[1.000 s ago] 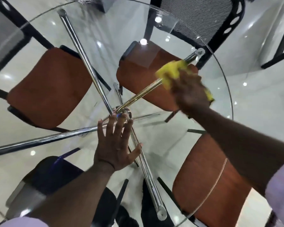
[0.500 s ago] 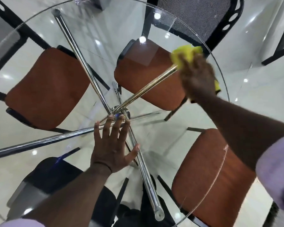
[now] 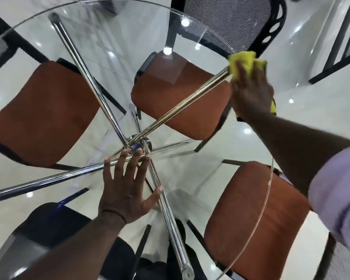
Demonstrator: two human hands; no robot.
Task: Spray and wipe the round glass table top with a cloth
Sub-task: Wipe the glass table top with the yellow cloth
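Wipe stroke in progress. R hand lies flat on the yellow cloth, fingers stretched over it, pressing, not clenching. The cloth sits at the far-right rim of the glass table top, partly past the edge. L hand is spread open, palm down on the glass near the chrome hub, holding nothing.

To do it well: keep your palm wt even so the cloth stays flat, follow the rim's curve w/o letting the cloth slide off, and overlap each pass w/ the last. Keep the L hand braced, then wipe its own print afterwards. No spray bottle in view.

Vs 1 s ago: cloth + R hand have travelled outward along the leg to the rim. L hand is unchanged by the hub.
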